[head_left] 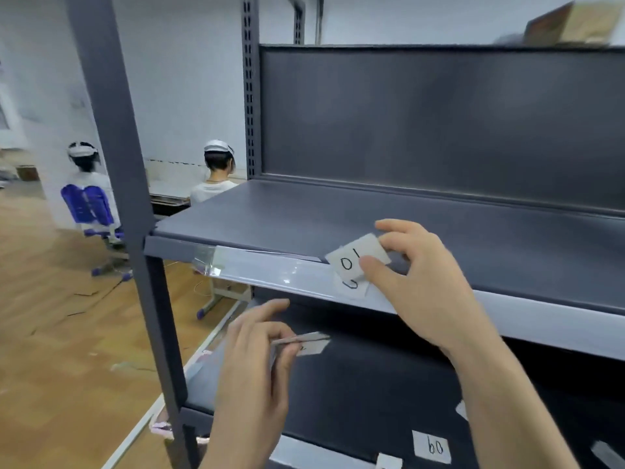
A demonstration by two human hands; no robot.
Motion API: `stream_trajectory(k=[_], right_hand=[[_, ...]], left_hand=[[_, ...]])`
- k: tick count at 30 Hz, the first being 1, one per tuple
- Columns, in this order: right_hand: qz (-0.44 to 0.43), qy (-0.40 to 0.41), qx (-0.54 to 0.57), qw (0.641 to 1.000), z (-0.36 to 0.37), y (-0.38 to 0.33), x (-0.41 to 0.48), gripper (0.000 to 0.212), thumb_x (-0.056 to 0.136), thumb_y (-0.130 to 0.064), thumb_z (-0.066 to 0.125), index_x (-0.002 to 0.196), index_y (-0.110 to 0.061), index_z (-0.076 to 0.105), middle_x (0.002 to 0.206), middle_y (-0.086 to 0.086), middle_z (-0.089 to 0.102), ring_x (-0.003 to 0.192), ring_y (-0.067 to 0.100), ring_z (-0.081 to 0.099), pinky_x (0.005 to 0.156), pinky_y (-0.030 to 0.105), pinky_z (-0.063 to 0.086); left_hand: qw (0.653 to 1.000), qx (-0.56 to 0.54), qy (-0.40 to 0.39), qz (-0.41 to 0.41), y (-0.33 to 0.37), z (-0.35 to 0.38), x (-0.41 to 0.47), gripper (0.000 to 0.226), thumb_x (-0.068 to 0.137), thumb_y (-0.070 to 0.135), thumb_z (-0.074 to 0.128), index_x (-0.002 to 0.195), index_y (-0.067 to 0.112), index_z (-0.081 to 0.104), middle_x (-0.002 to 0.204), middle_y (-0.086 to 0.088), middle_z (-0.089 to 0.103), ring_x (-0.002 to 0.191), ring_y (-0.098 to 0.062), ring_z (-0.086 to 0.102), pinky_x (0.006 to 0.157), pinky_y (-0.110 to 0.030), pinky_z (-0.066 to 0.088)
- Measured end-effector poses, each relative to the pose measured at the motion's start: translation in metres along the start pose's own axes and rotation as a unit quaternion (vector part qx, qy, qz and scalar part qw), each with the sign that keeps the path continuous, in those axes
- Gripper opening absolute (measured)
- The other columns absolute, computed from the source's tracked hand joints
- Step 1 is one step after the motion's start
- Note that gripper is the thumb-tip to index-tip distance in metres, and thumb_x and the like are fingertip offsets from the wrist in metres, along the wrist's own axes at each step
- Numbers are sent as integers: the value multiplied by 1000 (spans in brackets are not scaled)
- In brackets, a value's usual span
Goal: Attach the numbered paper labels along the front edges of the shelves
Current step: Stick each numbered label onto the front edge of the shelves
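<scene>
Right hand point(422, 282): thumb and fingers pinched on a paper label point(358, 255) with a handwritten number, reading as "01" or "10" depending on orientation. The label is held at the front edge of the upper shelf point(304, 214), tilted, its lower corner at the top lip of the clear label strip point(270, 270) that runs along that edge. Just below it, behind the strip, another marked paper point(351, 286) shows; its number cannot be read.

Left hand point(257, 367): below the strip, fingers closed on a thin stack of further labels point(304, 343), held nearly edge-on.

Lower shelf: a label marked "09" point(433, 446), seen upside down, lies below and right of the strip, with other white slips near it.

Assessment: the step in hand appears to be seating the label in the strip. To do it well, square the paper to the shelf edge first, feed one bottom corner under the lip, then slide it down flat without creasing. Clearance from the paper already seated needs checking.
</scene>
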State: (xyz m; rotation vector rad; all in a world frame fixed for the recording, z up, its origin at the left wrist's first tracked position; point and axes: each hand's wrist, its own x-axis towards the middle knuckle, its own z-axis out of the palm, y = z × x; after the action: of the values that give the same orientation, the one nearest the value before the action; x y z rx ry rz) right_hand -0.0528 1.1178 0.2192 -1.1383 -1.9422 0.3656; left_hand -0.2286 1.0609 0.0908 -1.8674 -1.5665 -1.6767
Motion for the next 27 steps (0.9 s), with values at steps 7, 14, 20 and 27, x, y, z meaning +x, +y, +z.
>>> stream_trajectory(k=[7,14,20,27], right_hand=[[33,-102,-31,994,2,-10,22,14,87,-30,62,79,-30,73,75,-6,71,64,19,55,59,28,42],[56,-78,-52,994,-25,6,9,13,87,-25,66,79,-31,75,79,-8,73,82,23,67,83,43,52],[79,-68,-40,994,-35,6,1,12,85,-25,68,78,-31,75,85,-17,72,76,8,66,83,35,52],[8,-41,58,997,1,-29,17,11,87,-23,66,81,-28,73,86,-9,71,74,19,63,69,32,49]], left_hand=[[995,9,-76,64,-21,5,25,5,92,20,54,89,23,54,156,8,32,147,-10,21,110,-13,20],[993,5,-84,78,-27,6,19,16,92,14,60,88,27,51,158,10,26,148,-11,17,104,-20,27],[993,-5,-86,84,-29,1,21,8,95,22,53,88,26,53,157,13,28,147,-10,21,104,-21,28],[990,68,-100,79,-42,-30,52,5,91,17,60,90,18,55,149,5,40,115,-15,43,93,-24,35]])
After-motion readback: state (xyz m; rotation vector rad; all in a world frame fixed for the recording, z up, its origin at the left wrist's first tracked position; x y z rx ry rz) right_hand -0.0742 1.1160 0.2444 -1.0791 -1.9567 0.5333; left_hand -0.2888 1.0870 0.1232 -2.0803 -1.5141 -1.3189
